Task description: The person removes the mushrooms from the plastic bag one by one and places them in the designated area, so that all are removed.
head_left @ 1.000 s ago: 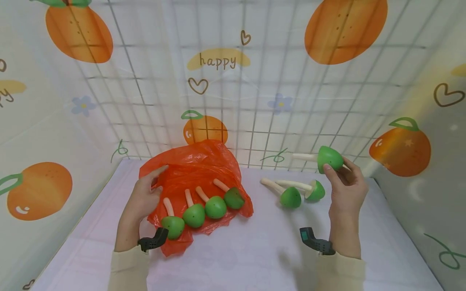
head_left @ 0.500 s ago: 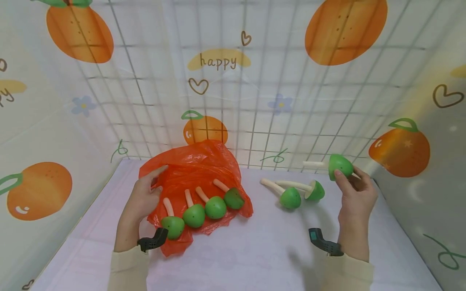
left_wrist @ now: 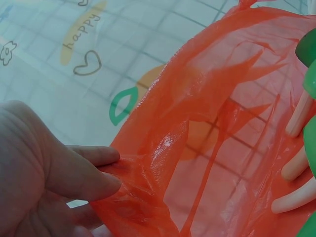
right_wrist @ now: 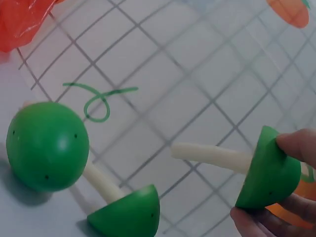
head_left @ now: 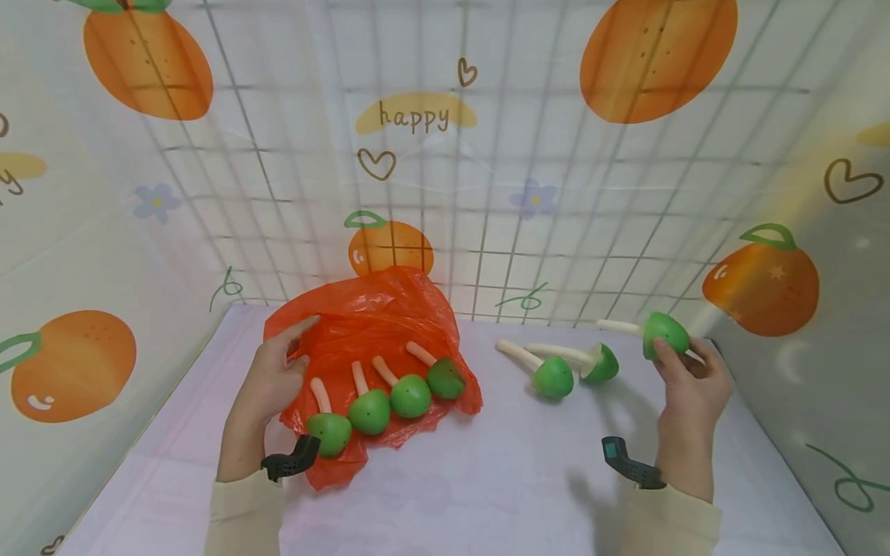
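Observation:
My right hand [head_left: 695, 382] pinches a toy mushroom [head_left: 664, 334] by its green cap, its pale stem pointing left, at the right of the head view. In the right wrist view the thumb and fingers lie around the cap [right_wrist: 274, 173]. My left hand [head_left: 278, 374] grips the left edge of a red plastic bag [head_left: 389, 297], whose mouth faces me. The left wrist view has the thumb and fingers on the thin film [left_wrist: 143, 182]. Several toy mushrooms [head_left: 371, 411] lie in a row on the bag's front part, caps toward me.
Two more toy mushrooms, one with its cap [head_left: 553, 377] toward me and one with its cap [head_left: 601, 363] turned right, lie crossed right of the bag. White cloth [head_left: 445, 494] covers the table. A printed, gridded curtain [head_left: 445, 185] rises at the back and sides.
My right hand has moved right and somewhat lower, carrying the mushroom away from the two on the table. My left hand and the bag have stayed in place.

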